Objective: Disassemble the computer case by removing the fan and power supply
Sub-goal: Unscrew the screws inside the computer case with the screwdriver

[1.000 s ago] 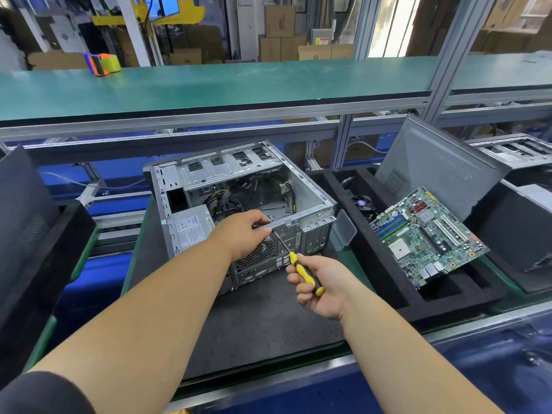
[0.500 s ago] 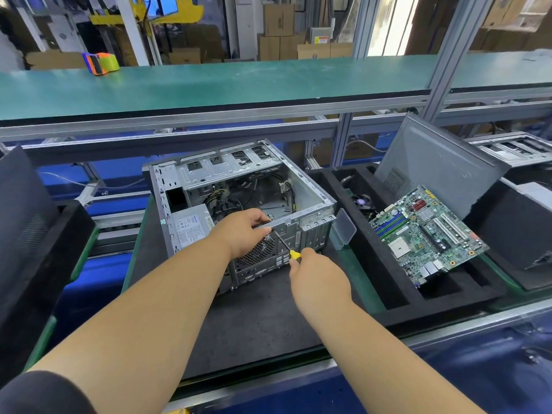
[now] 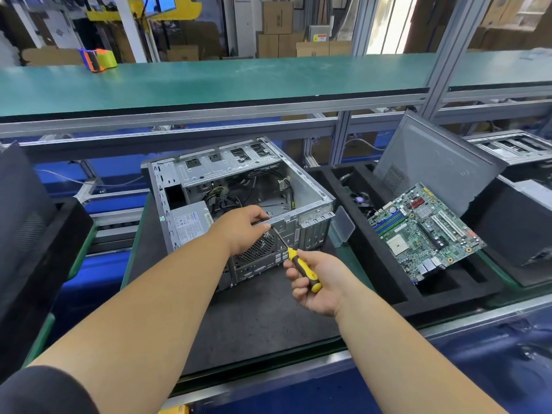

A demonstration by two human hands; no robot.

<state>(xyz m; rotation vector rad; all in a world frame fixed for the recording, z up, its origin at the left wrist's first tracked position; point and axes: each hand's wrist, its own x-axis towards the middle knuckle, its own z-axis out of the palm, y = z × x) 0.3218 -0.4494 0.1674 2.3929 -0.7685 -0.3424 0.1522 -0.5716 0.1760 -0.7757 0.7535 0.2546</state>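
Screwdriver [image 3: 301, 268] is pinched in your right hand [image 3: 318, 283], shaft running up and left to a screw at the fan grille's [image 3: 257, 248] upper right corner on the computer case [image 3: 239, 204] back panel. Your left hand [image 3: 242, 228] grips the case's top rear edge just above that grille, so it's the nearer one. Power supply [image 3: 191, 222] sits just left of the fan, inside the case. Looks like fan screws first.

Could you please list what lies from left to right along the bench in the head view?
Black foam tray → power supply → left hand → screwdriver → motherboard
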